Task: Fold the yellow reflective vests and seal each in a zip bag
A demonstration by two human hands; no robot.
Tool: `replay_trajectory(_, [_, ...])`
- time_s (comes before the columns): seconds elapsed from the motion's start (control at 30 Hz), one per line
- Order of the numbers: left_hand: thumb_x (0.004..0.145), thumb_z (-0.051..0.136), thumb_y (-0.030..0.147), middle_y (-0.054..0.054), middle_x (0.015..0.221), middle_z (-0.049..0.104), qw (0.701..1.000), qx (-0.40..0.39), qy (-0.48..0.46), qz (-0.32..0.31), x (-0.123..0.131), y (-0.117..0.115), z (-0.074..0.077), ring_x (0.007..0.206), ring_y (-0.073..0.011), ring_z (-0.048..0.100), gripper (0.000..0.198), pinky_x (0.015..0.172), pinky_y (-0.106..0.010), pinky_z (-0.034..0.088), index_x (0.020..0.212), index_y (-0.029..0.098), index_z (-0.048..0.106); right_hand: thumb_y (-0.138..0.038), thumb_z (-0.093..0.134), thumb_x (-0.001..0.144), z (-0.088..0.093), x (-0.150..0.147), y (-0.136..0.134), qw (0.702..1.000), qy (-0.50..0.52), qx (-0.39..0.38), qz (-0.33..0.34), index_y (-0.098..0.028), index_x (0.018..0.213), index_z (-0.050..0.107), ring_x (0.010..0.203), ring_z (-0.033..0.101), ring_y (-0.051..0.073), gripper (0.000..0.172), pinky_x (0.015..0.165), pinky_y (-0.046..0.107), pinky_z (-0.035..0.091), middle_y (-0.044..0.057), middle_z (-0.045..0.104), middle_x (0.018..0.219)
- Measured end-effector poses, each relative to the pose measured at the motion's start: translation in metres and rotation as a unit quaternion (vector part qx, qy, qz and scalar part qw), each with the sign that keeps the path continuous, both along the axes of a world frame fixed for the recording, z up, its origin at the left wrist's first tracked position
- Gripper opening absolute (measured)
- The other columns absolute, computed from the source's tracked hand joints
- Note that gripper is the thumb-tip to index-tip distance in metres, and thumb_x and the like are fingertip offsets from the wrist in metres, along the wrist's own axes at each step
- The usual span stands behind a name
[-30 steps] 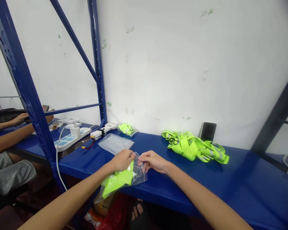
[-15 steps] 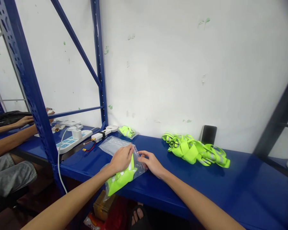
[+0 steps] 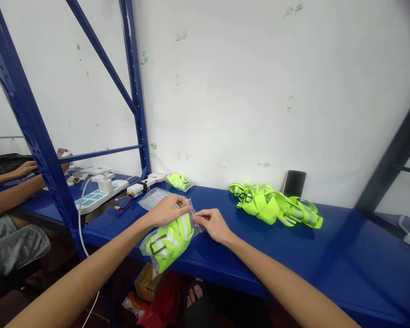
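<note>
A clear plastic bag (image 3: 146,246) holds a folded neon-yellow reflective strap (image 3: 174,241) with a black buckle. It hangs partly over the front edge of the blue table. My left hand (image 3: 171,209) is closed on the bag near its mouth. With thumb and fingers pinched, my right hand (image 3: 212,223) grips the bag's mouth edge on the right. Behind my left hand lies another flat clear bag (image 3: 152,198). Farther right, a loose heap of neon-yellow reflective straps (image 3: 269,205) rests on the table.
At the wall sits a bagged yellow strap (image 3: 178,181); a phone (image 3: 294,183) leans there too. To the left are a small white fan (image 3: 156,177), a power strip (image 3: 99,197) and a blue rack post (image 3: 30,114). A co-worker's arms (image 3: 17,191) reach in beyond it.
The bag has turned so the black buckle inside shows. My right hand has gone from loosely curled fingers to a pinch at the bag's mouth. The view has shifted slightly.
</note>
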State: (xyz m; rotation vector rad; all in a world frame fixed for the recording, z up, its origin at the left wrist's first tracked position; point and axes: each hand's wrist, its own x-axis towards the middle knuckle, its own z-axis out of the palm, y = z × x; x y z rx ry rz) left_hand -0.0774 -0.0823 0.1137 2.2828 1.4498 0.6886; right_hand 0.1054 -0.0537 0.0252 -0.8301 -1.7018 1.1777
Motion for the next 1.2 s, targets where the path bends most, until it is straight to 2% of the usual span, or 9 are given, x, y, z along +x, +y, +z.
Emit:
replay_trajectory(0.1, [0.079, 0.049, 0.053, 0.000, 0.056, 0.049, 0.999, -0.035, -0.002, -0.022, -0.003, 0.000, 0.003, 0.053, -0.0133, 0.042, 0.042, 0.051, -0.026, 0.028, 0.067, 0.016, 0.065, -0.044, 0.065, 0.073, 0.003, 0.000, -0.004, 1.000, -0.015, 0.004, 0.004, -0.012, 0.076, 0.073, 0.052, 0.044, 0.011, 0.033, 0.053, 0.024, 0.034, 0.003, 0.064, 0.061])
replay_trajectory(0.2, [0.078, 0.050, 0.055, 0.001, 0.055, 0.044, 0.998, -0.054, -0.012, -0.021, -0.005, 0.003, -0.001, 0.050, -0.0119, 0.037, 0.043, 0.050, -0.025, 0.026, 0.067, 0.016, 0.065, -0.046, 0.064, 0.074, 0.004, 0.000, -0.005, 1.000, -0.024, 0.005, 0.003, -0.012, 0.077, 0.074, 0.053, 0.045, 0.011, 0.035, 0.053, 0.024, 0.033, 0.003, 0.064, 0.061])
replay_trajectory(0.33, [0.077, 0.053, 0.049, 0.002, 0.057, 0.045, 0.997, -0.072, -0.030, -0.016, -0.006, 0.010, -0.008, 0.052, -0.0121, 0.039, 0.037, 0.050, -0.024, 0.027, 0.073, 0.016, 0.068, -0.047, 0.065, 0.073, 0.004, 0.000, -0.004, 1.000, -0.025, 0.002, -0.002, -0.013, 0.076, 0.074, 0.056, 0.050, 0.013, 0.035, 0.056, 0.025, 0.037, 0.004, 0.065, 0.062])
replay_trajectory(0.5, [0.074, 0.055, 0.050, 0.000, 0.059, 0.052, 0.995, -0.084, -0.053, -0.016, -0.005, 0.012, -0.011, 0.057, -0.0141, 0.045, 0.038, 0.052, -0.024, 0.032, 0.073, 0.015, 0.070, -0.046, 0.067, 0.071, 0.002, 0.000, -0.003, 1.000, -0.014, -0.002, 0.001, -0.013, 0.076, 0.073, 0.056, 0.051, 0.013, 0.034, 0.056, 0.025, 0.038, 0.004, 0.066, 0.063])
replay_trajectory(0.67, [0.075, 0.054, 0.048, 0.003, 0.049, 0.040, 0.995, -0.086, -0.040, -0.018, -0.006, 0.014, -0.014, 0.047, -0.0106, 0.033, 0.038, 0.046, -0.025, 0.023, 0.074, 0.015, 0.072, -0.046, 0.069, 0.069, 0.001, -0.001, -0.002, 1.000, -0.011, -0.018, 0.002, -0.013, 0.078, 0.074, 0.056, 0.052, 0.014, 0.035, 0.056, 0.026, 0.039, 0.004, 0.066, 0.063])
replay_trajectory(0.8, [0.076, 0.054, 0.047, 0.002, 0.053, 0.044, 0.995, -0.086, -0.050, -0.019, -0.007, 0.015, -0.016, 0.049, -0.0103, 0.035, 0.036, 0.046, -0.024, 0.025, 0.076, 0.015, 0.072, -0.044, 0.071, 0.067, 0.003, -0.001, -0.002, 1.000, -0.004, -0.020, 0.003, -0.013, 0.077, 0.074, 0.059, 0.055, 0.015, 0.033, 0.059, 0.027, 0.041, 0.004, 0.067, 0.065])
replay_trajectory(0.93, [0.077, 0.054, 0.047, 0.003, 0.051, 0.042, 0.994, -0.094, -0.042, -0.025, -0.007, 0.014, -0.015, 0.046, -0.0091, 0.030, 0.037, 0.044, -0.024, 0.021, 0.078, 0.016, 0.073, -0.042, 0.070, 0.068, 0.002, -0.001, -0.001, 1.000, -0.009, -0.016, 0.000, -0.013, 0.075, 0.073, 0.056, 0.054, 0.014, 0.030, 0.057, 0.026, 0.041, 0.004, 0.066, 0.063])
replay_trajectory(1.07, [0.078, 0.052, 0.048, 0.000, 0.058, 0.055, 0.995, -0.087, -0.040, -0.034, -0.006, 0.014, -0.016, 0.050, -0.0107, 0.040, 0.038, 0.046, -0.024, 0.027, 0.080, 0.017, 0.073, -0.042, 0.070, 0.069, -0.002, -0.001, 0.003, 1.000, -0.008, -0.009, -0.004, -0.014, 0.075, 0.073, 0.056, 0.055, 0.014, 0.029, 0.057, 0.026, 0.041, 0.003, 0.065, 0.062])
replay_trajectory(1.2, [0.080, 0.051, 0.047, -0.004, 0.073, 0.067, 0.995, -0.076, -0.051, -0.046, -0.003, 0.014, -0.017, 0.071, -0.0190, 0.058, 0.037, 0.063, -0.027, 0.042, 0.079, 0.017, 0.074, -0.042, 0.073, 0.063, -0.003, -0.002, 0.004, 0.999, 0.016, -0.050, -0.014, -0.014, 0.072, 0.072, 0.053, 0.054, 0.014, 0.029, 0.052, 0.025, 0.040, 0.003, 0.064, 0.058])
